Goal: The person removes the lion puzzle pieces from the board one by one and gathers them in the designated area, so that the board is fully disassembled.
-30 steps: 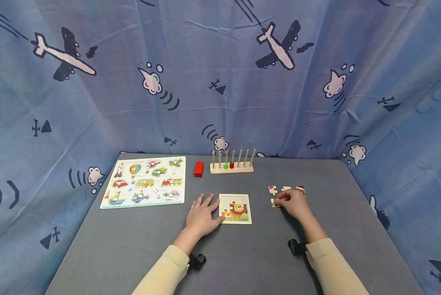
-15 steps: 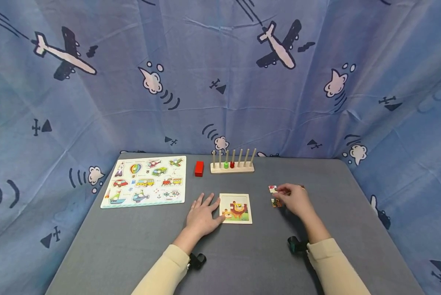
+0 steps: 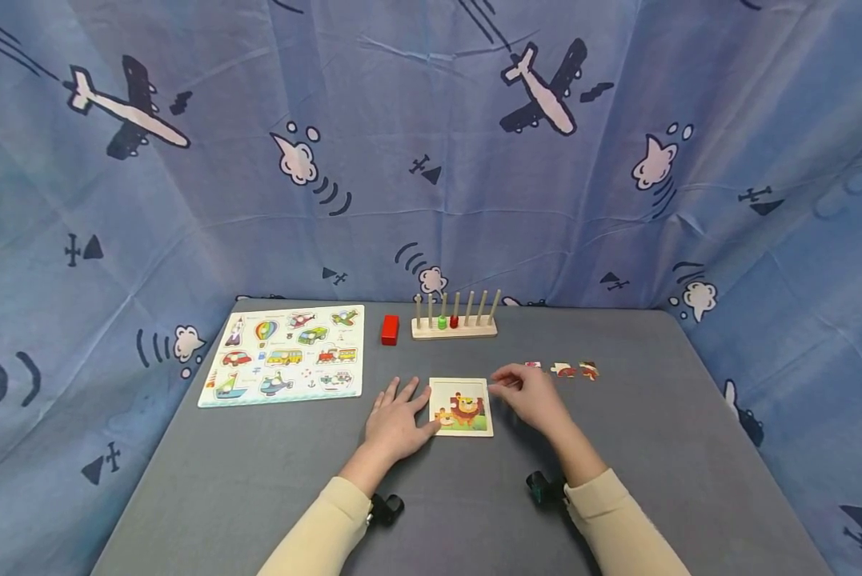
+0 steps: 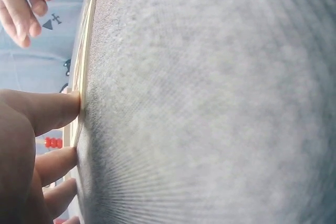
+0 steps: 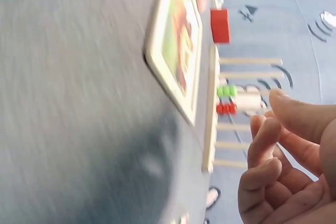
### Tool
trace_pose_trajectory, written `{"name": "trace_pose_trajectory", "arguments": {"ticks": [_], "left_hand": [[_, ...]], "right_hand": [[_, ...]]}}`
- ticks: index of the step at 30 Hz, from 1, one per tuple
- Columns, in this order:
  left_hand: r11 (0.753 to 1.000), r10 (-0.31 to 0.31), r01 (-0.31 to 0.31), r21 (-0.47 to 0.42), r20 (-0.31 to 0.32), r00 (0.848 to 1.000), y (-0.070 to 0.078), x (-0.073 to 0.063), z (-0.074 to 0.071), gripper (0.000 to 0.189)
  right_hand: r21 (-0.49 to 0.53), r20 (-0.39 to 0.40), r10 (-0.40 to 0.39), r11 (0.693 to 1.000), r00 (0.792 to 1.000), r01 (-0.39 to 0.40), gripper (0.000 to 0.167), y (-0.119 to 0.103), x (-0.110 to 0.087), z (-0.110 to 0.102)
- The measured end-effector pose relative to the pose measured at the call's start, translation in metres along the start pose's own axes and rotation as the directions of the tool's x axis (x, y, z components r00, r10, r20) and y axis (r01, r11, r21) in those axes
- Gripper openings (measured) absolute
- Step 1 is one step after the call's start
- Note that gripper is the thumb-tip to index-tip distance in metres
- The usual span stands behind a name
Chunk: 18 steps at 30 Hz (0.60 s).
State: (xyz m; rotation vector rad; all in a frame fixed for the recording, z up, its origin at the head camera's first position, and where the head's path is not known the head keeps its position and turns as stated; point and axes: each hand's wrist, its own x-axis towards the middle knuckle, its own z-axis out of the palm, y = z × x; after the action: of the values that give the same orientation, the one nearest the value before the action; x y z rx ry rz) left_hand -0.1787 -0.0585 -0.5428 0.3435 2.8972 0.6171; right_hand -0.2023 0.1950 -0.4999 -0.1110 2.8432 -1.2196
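Observation:
A small wooden-framed jigsaw board (image 3: 460, 388) with lions lies flat in the middle, its picture partly filled in. My left hand (image 3: 392, 424) rests on the table at its left side, fingers spread, thumb at the lower left edge. In the left wrist view the thumb (image 4: 58, 109) touches the board's edge (image 4: 87, 56). My right hand (image 3: 535, 400) hovers beside the board's right edge, thumb and forefinger pinched as on a small puzzle piece, which the fingers hide. Several loose puzzle pieces (image 3: 563, 370) lie to the right, behind this hand.
A vehicle picture board (image 3: 281, 356) lies at the back left. Along the back stand a red block (image 3: 390, 330) and a wooden peg rack (image 3: 454, 332) with green and red beads. A blue printed curtain (image 3: 431, 160) hangs behind the grey table.
My right hand has lifted away from the loose puzzle pieces and moved left to the jigsaw board's right edge. My left hand has stayed in place.

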Motion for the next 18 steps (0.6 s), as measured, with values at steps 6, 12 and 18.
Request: {"name": "trace_pose_trajectory", "arguments": {"ticks": [6,12,18], "left_hand": [[1.0,-0.001,0.001,0.012,-0.005,1.0,0.0,0.001,0.0,0.069],[1.0,0.0,0.0,0.021,-0.007,1.0,0.0,0.001,-0.001,0.069],[1.0,0.007,-0.006,0.013,-0.002,1.0,-0.001,0.001,0.0,0.069]], "right_hand": [[0.008,0.038,-0.003,1.0,0.999,0.003,0.023,-0.011,0.003,0.026],[-0.012,0.052,-0.008,1.0,0.999,0.008,0.025,-0.017,0.009,0.041],[-0.042,0.114,0.052,0.998,0.992,-0.047,0.027,-0.019,0.013,0.049]]}}
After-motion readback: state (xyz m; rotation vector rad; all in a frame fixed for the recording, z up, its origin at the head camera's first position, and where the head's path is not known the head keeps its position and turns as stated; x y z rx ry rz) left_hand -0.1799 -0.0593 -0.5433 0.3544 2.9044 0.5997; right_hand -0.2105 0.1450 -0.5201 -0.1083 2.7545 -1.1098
